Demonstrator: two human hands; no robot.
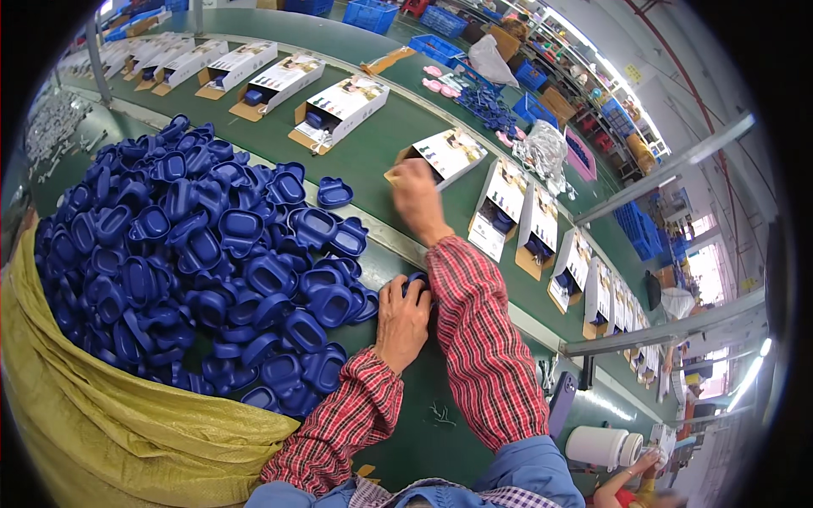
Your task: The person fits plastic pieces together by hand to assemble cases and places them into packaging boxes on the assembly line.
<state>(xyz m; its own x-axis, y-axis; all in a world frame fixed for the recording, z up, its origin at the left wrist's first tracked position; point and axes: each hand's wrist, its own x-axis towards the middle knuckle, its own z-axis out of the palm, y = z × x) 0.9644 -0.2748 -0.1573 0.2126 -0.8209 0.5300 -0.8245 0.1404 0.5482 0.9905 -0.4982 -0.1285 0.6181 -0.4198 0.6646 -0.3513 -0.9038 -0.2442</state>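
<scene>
My left hand (pixel 403 326) is closed over a dark blue plastic part (pixel 416 278) at the near edge of the conveyor belt. Its fingers hide most of that part. Slightly blurred, my right hand (pixel 417 199) has its fingers curled at the open end of a white printed box (pixel 451 155) lying on the belt. Whatever those fingers hold is hidden. A large heap of similar hollow blue parts (pixel 199 229) spreads to the left of both hands. One blue part (pixel 334 192) lies apart from the heap, beside the belt's edge.
Several more open boxes (pixel 343 110) line the green belt (pixel 364 152) on both sides. A yellow woven sack (pixel 110 398) borders the heap. At the right are a phone (pixel 561 402), a white tub (pixel 593 446) and metal rails (pixel 669 322). Another person's hand (pixel 648 461) shows at lower right.
</scene>
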